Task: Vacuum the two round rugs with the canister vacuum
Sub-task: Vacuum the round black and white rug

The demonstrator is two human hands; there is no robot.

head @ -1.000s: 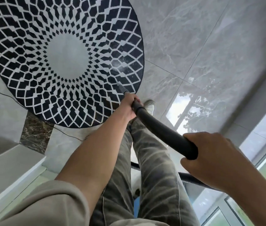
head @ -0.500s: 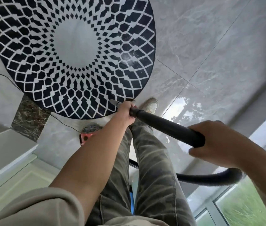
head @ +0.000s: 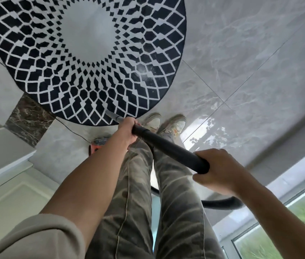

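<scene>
A round black-and-white rug (head: 84, 58) with a pale centre lies on the grey tiled floor ahead of my feet. I hold the black vacuum wand (head: 168, 148) in both hands. My left hand (head: 127, 130) grips its lower end, just above the narrow nozzle tip (head: 111, 115) that touches the rug's near edge. My right hand (head: 219, 171) grips the upper end of the wand. The black hose (head: 220, 202) curves away behind my legs. The canister (head: 96, 145) shows only as an orange-and-grey part behind my left forearm. Only one rug is in view.
A thin black cord (head: 69, 128) runs over the floor from the left, along the rug's edge, towards the canister. A white cabinet or ledge (head: 0, 150) stands at the left. A floor-level window (head: 288, 219) with grass outside lies at the lower right.
The view has moved nearer the rug. The nozzle has slid left along the rug's near edge, and both of my shoes now show beside it. Both hands keep their grip.
</scene>
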